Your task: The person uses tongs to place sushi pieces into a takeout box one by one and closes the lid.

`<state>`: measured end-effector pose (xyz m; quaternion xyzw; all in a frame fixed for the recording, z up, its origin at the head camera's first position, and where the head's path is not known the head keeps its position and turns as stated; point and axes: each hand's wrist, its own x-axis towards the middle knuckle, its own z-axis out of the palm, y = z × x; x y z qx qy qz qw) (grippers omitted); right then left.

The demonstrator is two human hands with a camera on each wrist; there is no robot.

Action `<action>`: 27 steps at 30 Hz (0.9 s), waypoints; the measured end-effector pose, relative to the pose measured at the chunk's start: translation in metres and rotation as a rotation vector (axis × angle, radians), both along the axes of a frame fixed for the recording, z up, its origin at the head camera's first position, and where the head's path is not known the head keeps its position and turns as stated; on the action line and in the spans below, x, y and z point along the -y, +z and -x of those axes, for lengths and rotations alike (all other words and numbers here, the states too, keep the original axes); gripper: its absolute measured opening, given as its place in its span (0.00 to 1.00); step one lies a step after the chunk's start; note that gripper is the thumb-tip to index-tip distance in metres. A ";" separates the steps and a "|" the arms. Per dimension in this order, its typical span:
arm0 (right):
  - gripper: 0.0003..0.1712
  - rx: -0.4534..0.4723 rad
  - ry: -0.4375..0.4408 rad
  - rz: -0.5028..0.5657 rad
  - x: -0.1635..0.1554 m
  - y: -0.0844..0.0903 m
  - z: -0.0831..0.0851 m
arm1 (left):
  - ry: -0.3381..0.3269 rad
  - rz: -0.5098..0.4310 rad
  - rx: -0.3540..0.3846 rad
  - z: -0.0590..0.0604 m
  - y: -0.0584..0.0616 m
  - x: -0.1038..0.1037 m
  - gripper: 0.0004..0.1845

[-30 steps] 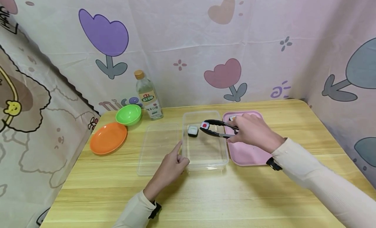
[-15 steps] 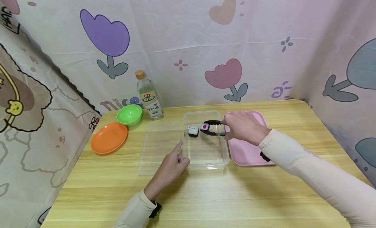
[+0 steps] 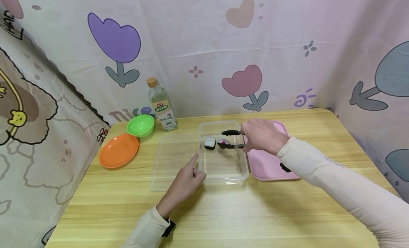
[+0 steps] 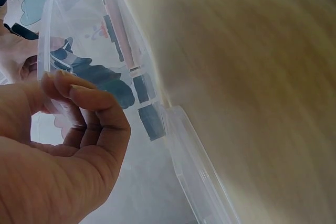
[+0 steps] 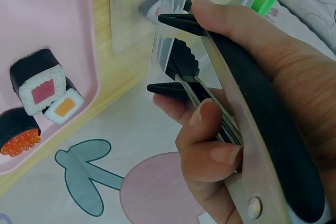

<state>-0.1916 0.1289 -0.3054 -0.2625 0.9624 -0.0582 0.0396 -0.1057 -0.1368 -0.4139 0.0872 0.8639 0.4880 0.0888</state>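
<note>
r hand (image 3: 263, 136) grips tongs (image 3: 230, 133), jaws parted w/ red roll (image 3: 222, 141) btwn, in box (image 3: 223, 178); contact can't tell. white roll (image 3: 210, 142) beside, also in box. l hand (image 3: 186, 180) at box's l side, index straight, rest bent; can't tell if pinching. tray (image 3: 271, 166) w/ sushi (image 5: 42, 87) r of box; lid (image 3: 172, 162) l, btl (image 3: 163, 106), bowl (image 3: 140, 125), plate (image 3: 119, 151) further l.

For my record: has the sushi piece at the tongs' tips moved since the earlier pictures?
Yes: in the head view, the sushi piece moved downward against the clear container.
</note>
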 end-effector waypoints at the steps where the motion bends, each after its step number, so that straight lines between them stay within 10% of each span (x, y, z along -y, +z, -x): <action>1: 0.16 0.008 -0.004 0.001 0.000 0.000 0.000 | 0.000 0.002 0.000 0.000 0.000 0.000 0.42; 9: 0.14 0.053 -0.073 0.026 -0.010 0.008 -0.003 | -0.001 0.008 -0.005 0.000 0.000 0.000 0.43; 16: 0.37 0.094 -0.144 0.142 -0.030 0.017 -0.010 | 0.007 0.006 -0.003 0.000 0.000 0.000 0.42; 27: 0.46 0.110 -0.253 0.248 -0.081 0.015 -0.025 | 0.007 -0.001 0.003 -0.001 0.000 0.000 0.42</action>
